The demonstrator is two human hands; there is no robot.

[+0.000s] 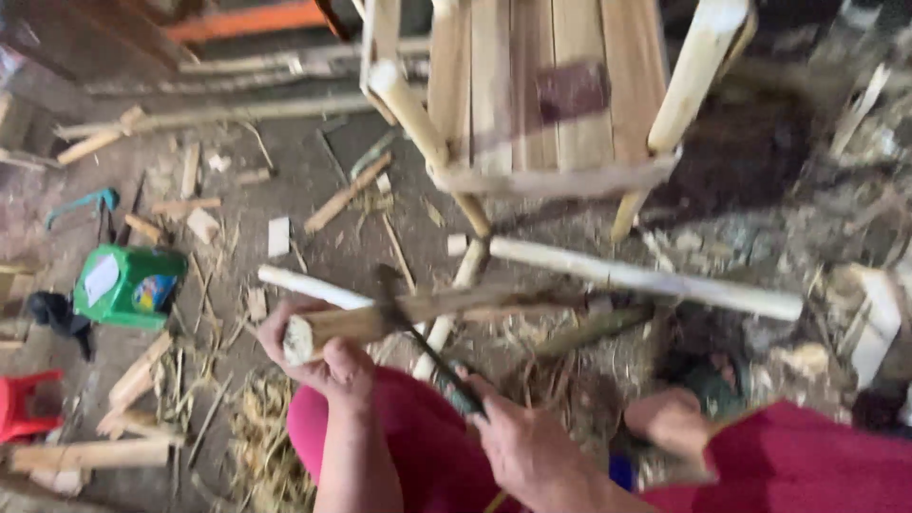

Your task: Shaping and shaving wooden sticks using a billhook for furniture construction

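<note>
Head camera looks down at two hands over a messy floor. Near the lower middle of the frame, the left hand is wrapped tight around the cut end of a wooden stick. The stick runs to the right, above the person's pink lap. The right hand, low in the middle, is closed around the handle of a dark blade. The blade's edge rests across the stick, just beside the left hand. A wooden chair frame stands at the top middle. A pale pole lies on the floor right of center. A green box sits at the left, with a red stool below it.
</note>
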